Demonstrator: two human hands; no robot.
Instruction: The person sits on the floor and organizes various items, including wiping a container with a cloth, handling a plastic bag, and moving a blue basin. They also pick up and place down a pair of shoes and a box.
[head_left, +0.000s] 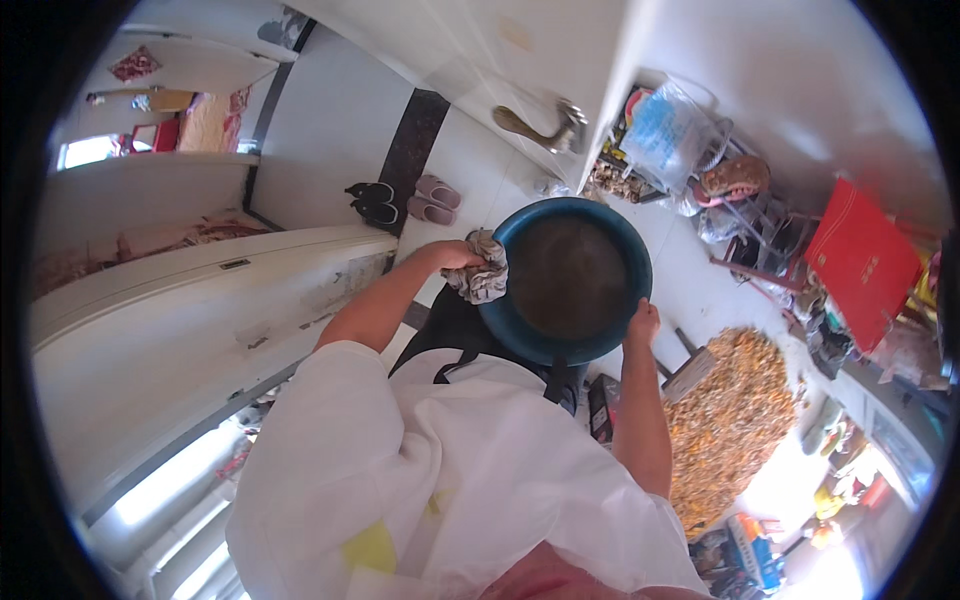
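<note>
A round dark blue-green plastic basin (643, 255) is held in front of my body, above the floor. Murky brownish water (570, 274) fills its inside. My right hand (643, 322) grips the basin's rim on the right. At the left rim, my left hand (459, 255) is closed around a crumpled grey-beige cloth (484, 279). The cloth lies against the basin's edge and hides most of those fingers. Whether that hand also grips the rim cannot be seen.
A white door (540, 67) with a brass-coloured handle (529, 131) stands ahead. Pink slippers (435, 200) and black shoes (373, 202) sit on the floor. Orange-brown pieces (739, 420) are spread at the right, beyond a cluttered rack (757, 247) and a red board (862, 266).
</note>
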